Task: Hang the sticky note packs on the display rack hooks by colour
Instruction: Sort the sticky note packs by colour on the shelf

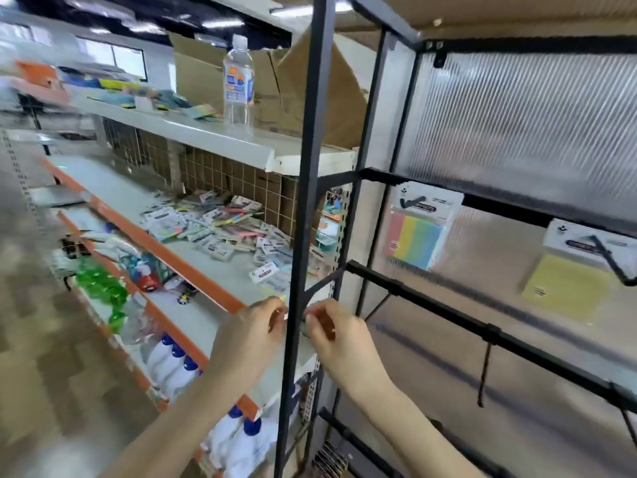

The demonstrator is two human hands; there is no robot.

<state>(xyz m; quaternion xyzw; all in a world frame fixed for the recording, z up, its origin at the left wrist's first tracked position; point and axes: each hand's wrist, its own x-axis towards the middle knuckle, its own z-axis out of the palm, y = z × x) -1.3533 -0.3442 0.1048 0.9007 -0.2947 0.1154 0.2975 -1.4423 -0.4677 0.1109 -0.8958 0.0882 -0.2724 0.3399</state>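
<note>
Packs of sticky notes lie in a loose heap [220, 225] on the grey shelf [193, 267] just left of the black upright post [303, 201] of the display rack. Two packs already hang to the right of that post: a multicolour pack [418, 229] close beside it and a yellow pack [572, 270] farther right, each from the upper crossbar.

Both hands meet at the post, low on it. The left hand [256, 326] sits just left of the post with fingers curled, pinching something small and pale at its fingertips; it looks like the edge of a pack, though blur keeps me from being sure. The right hand [336, 334] sits just right of the post, fingers curled inward towards the same spot; whether it grips anything cannot be told, since the post hides the gap between the hands.

Such a pack should be light and thin, a paper pad in slick film with a stiffer card header. The header, near its hang hole, seems the best place to pinch; the film may slip and the pad would bend. Whatever is held lies at the fingertips, not in either palm, and behind or against the post.
</note>
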